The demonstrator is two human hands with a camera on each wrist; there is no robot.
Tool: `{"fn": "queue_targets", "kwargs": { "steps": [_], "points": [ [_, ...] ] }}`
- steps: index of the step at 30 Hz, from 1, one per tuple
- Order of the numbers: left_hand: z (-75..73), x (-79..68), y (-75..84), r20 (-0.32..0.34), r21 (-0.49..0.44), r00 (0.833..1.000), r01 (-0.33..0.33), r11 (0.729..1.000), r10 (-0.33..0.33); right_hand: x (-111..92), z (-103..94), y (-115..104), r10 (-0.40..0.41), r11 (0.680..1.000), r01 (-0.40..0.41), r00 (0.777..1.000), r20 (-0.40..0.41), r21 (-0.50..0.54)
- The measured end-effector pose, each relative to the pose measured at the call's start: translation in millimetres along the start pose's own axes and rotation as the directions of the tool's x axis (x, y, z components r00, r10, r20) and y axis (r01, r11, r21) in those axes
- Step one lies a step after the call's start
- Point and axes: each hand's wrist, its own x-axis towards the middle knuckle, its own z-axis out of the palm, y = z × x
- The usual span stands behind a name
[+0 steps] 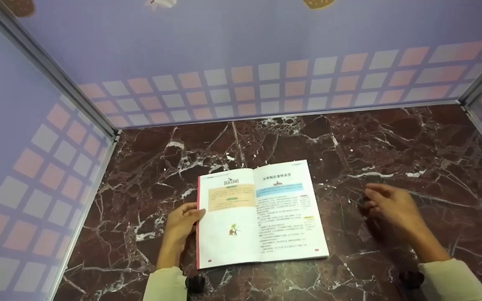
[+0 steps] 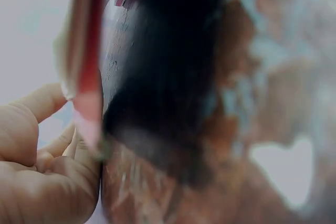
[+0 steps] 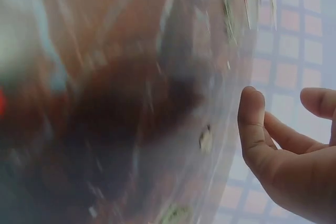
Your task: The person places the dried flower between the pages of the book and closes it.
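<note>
An open book (image 1: 232,234) with printed pages and a red cover edge lies on the dark marbled table, tilted slightly. My left hand (image 1: 182,223) pinches its left edge, thumb over the page and fingers beneath. In the left wrist view, the red cover and page edges (image 2: 86,77) sit between the thumb and fingers of the left hand (image 2: 52,156). To the right of the book, apart from it, my right hand (image 1: 393,207) is above the table with loosely bent fingers and nothing in them. The right wrist view shows a gap between the thumb and fingers of that hand (image 3: 294,156).
Purple panels with pink and white checks (image 1: 262,88) stand at the back and both sides of the marbled table (image 1: 391,142). Small white scraps (image 1: 230,158) are scattered on the tabletop behind the book. Dark bands (image 1: 195,284) circle both wrists.
</note>
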Motion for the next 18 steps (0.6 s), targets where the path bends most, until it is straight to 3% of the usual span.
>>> {"fn": "queue_targets", "kwargs": {
  "steps": [10, 18],
  "points": [
    [2.3, 0.5, -1.5, 0.006, 0.007, 1.0, -0.016, 1.0, 0.016, -0.7, -31.3, 8.6, 0.0, 1.0, 0.003, 0.997, -0.082, 0.031],
    [3.1, 1.1, 0.0, -0.011, 0.035, 1.0, -0.009, 0.999, 0.009, -2.3, -22.2, 15.6, 0.0, 0.999, -0.002, 0.999, -0.05, -0.042]
  ]
}}
